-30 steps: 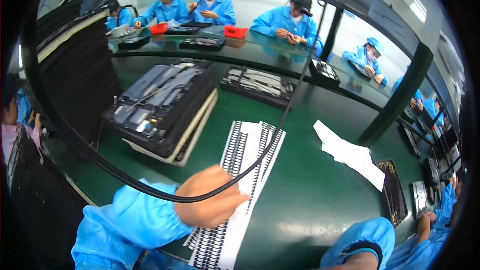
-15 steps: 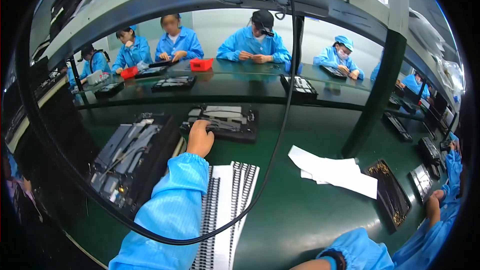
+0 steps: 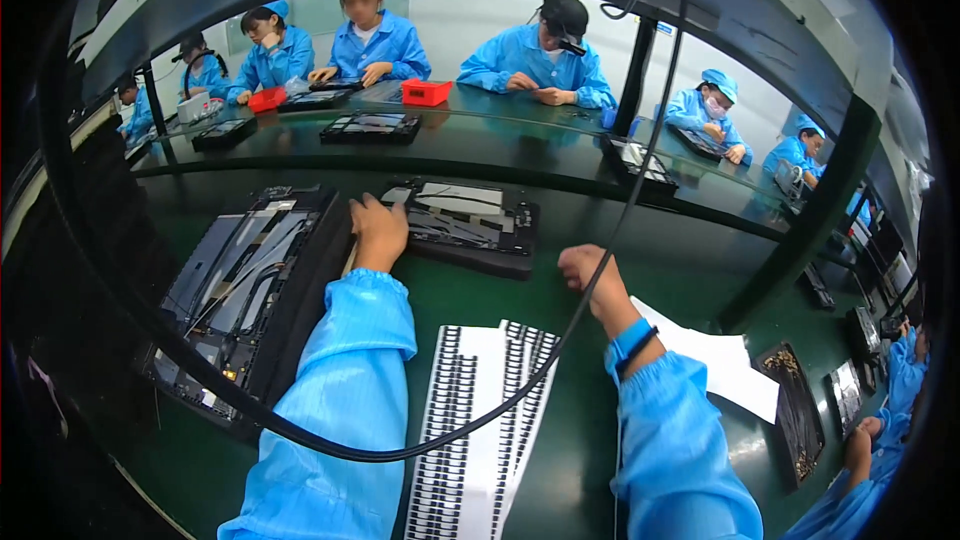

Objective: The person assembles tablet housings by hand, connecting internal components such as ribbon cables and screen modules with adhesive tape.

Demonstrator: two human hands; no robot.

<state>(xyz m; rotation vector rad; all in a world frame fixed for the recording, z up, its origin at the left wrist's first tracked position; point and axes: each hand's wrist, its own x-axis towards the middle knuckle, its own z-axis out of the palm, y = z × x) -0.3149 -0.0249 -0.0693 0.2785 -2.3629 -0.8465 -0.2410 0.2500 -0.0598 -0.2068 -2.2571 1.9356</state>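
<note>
My left hand (image 3: 380, 233) has its fingers spread at the left end of a black tray (image 3: 490, 257) that carries an opened flat electronic device (image 3: 462, 202). Whether a fingertip touches the tray, I cannot tell. On its other side lies a thick black foam tray (image 3: 312, 270) with a larger opened device (image 3: 235, 270), showing grey panels, flat cables and wires. My right hand (image 3: 592, 275) hovers right of the smaller tray, fingers curled in; anything inside them is hidden. Between my forearms lie white sheets (image 3: 455, 430) bearing rows of small black pieces.
Blank white paper (image 3: 715, 360) lies beyond my right wrist, beside a black tray of small golden parts (image 3: 793, 410). A black cable (image 3: 560, 350) loops across the view. A green post (image 3: 815, 210) stands at right. Co-workers in blue sit across the bench; another's hand (image 3: 860, 445) is at far right.
My right hand has come up from the lower edge to the middle. My left hand's fingers have spread at the smaller tray's left end. The whole view has shifted slightly.
</note>
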